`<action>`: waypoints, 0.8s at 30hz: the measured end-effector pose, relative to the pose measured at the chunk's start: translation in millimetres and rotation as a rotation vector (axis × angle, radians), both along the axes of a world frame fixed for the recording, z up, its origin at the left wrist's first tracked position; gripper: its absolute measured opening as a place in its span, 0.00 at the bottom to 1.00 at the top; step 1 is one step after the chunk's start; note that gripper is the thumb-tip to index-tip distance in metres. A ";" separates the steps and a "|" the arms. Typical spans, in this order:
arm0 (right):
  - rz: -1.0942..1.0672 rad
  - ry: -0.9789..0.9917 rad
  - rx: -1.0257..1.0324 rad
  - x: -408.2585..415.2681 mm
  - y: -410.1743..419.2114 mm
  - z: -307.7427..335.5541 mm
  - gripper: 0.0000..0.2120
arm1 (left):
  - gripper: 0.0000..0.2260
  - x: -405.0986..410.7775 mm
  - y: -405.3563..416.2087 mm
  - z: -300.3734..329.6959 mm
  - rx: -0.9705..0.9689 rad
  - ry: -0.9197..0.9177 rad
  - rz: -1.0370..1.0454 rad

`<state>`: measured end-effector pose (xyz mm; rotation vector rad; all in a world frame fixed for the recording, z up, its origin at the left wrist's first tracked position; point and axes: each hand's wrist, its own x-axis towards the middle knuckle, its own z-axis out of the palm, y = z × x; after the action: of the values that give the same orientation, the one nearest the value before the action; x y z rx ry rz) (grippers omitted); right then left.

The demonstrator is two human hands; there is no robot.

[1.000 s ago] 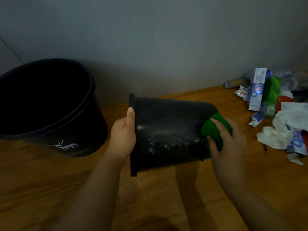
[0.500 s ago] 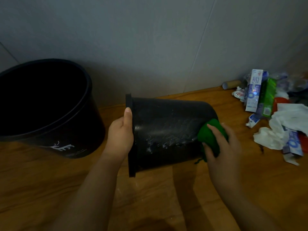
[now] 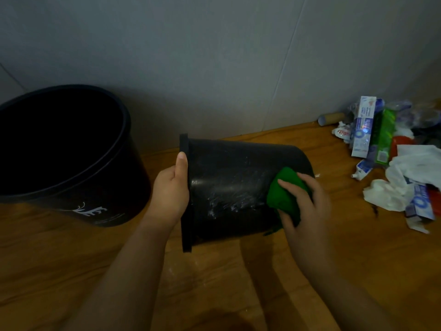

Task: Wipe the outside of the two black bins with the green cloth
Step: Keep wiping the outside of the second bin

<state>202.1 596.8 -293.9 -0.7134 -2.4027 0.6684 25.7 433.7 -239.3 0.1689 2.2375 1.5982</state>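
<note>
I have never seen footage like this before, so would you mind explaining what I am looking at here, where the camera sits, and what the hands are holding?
There is no machine here: a person wears a camera on the head, looking forward and down, so both arms reach in from the bottom edge. The left hand grips the rim of a black bin tipped on its side, thumb along the rim. The right hand presses a bunched green cloth against the bin's outside near its base; wet streaks shine on the wall. A second, larger black bin stands upright at the left, apart from the hands. Everything rests on a wooden floor by a grey wall. At the right lies a heap of rubbish: toothpaste boxes, crumpled tissue and a cardboard tube.
</note>
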 end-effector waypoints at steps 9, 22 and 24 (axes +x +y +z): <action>-0.240 0.083 -0.104 8.8 18.3 -11.4 0.27 | 0.25 1.1 1.1 0.4 0.021 0.021 0.001; -0.212 0.047 -0.076 -6.9 5.4 1.7 0.27 | 0.24 1.3 0.1 2.0 0.011 0.003 -0.005; -0.158 0.028 -0.060 -9.1 -10.8 0.7 0.30 | 0.24 1.8 0.4 2.2 0.008 0.008 -0.005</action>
<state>193.0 586.0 -293.2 -0.9028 -2.2809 0.6829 27.5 434.0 -237.1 0.1830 2.2355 1.6063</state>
